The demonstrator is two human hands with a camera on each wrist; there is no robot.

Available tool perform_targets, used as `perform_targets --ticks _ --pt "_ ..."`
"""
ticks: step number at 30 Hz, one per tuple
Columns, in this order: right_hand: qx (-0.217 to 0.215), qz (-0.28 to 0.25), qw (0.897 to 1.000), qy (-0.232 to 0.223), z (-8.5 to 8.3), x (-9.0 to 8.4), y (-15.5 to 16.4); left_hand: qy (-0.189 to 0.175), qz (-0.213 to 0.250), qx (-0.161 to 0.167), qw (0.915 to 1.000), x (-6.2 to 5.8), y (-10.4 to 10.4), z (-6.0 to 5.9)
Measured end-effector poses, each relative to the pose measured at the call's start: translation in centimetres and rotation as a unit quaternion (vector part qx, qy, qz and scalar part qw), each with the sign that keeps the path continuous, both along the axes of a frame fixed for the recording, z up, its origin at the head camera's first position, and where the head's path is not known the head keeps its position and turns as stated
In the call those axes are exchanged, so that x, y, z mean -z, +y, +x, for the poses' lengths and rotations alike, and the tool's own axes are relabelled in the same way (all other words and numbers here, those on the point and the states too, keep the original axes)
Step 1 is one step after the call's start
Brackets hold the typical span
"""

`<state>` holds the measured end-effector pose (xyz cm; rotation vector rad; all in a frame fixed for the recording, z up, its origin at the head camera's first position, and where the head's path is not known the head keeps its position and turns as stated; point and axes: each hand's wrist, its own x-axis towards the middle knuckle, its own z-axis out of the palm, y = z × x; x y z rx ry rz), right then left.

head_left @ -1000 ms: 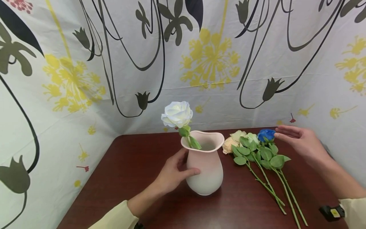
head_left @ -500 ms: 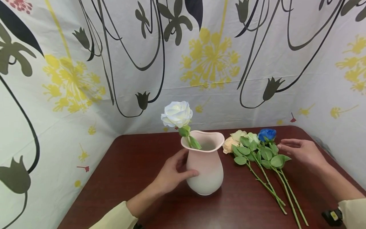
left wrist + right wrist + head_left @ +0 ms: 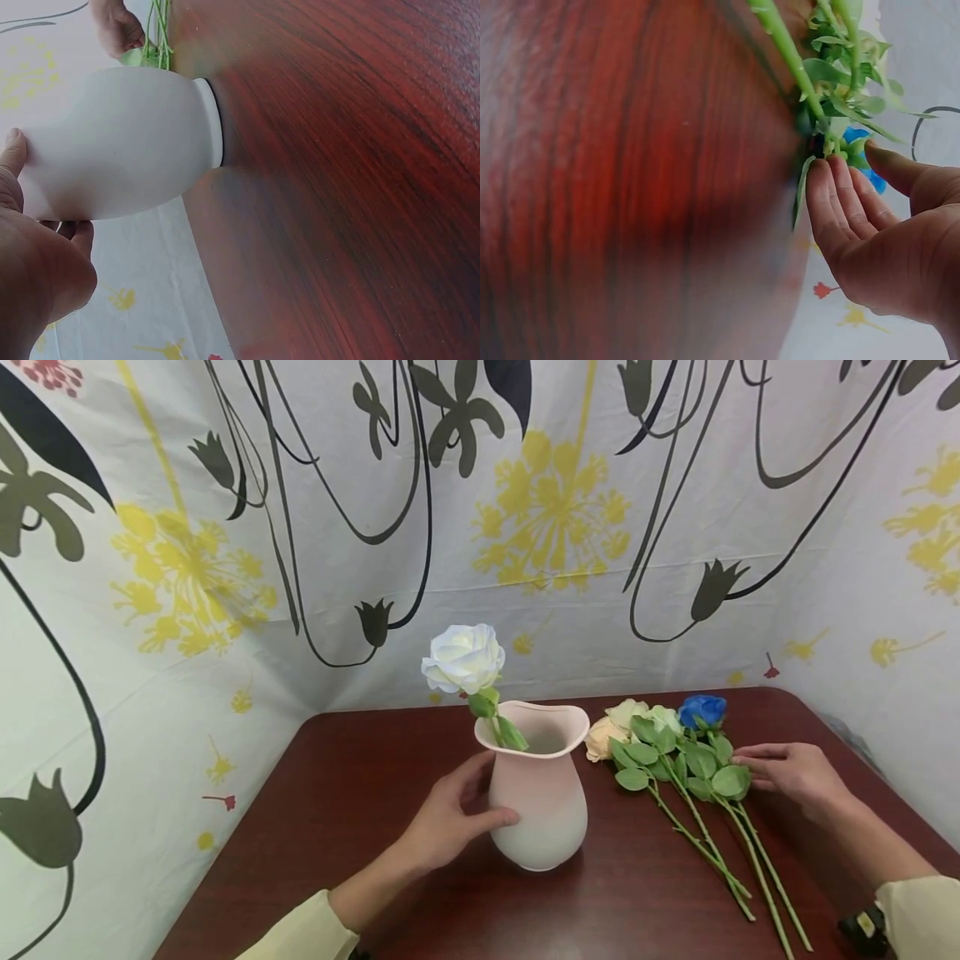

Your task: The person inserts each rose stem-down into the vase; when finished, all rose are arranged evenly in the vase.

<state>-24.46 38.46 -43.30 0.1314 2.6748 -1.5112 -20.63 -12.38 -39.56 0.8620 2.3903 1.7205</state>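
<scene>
A pink-and-white vase (image 3: 542, 810) stands upright on the table, and a white rose (image 3: 463, 658) leans left out of its wavy mouth. My left hand (image 3: 448, 817) holds the vase's left side, thumb across the front and fingers behind; the left wrist view shows thumb and fingertips on either side of the vase (image 3: 127, 142). At the right lies a blue rose (image 3: 702, 712). Beside its leaves is my right hand (image 3: 797, 777), fingertips at the leaf edge. In the right wrist view its fingers (image 3: 847, 199) are nearly straight, with the thumb apart from them; contact with the stem is unclear.
Several more roses lie to the left of the blue one: a peach rose (image 3: 600, 740), a cream rose and a pale green rose (image 3: 663, 720). Their stems (image 3: 708, 852) point toward the front right. A patterned cloth (image 3: 555, 610) hangs behind the dark wooden table (image 3: 375, 777).
My right hand has moved down from beside the blue bloom toward its leaves. The left hand keeps its hold on the vase, which stays in place.
</scene>
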Motion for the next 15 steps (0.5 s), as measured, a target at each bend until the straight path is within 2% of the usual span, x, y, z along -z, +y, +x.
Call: perform_targets --ticks 6,15 --pt "-0.006 -0.010 1.000 -0.005 -0.34 0.63 -0.14 0.002 0.002 -0.001 1.0000 0.05 -0.03 0.00" --pt "-0.019 0.092 0.996 0.002 -0.68 0.93 -0.32 -0.005 0.004 -0.001 1.0000 -0.06 0.07 0.14"
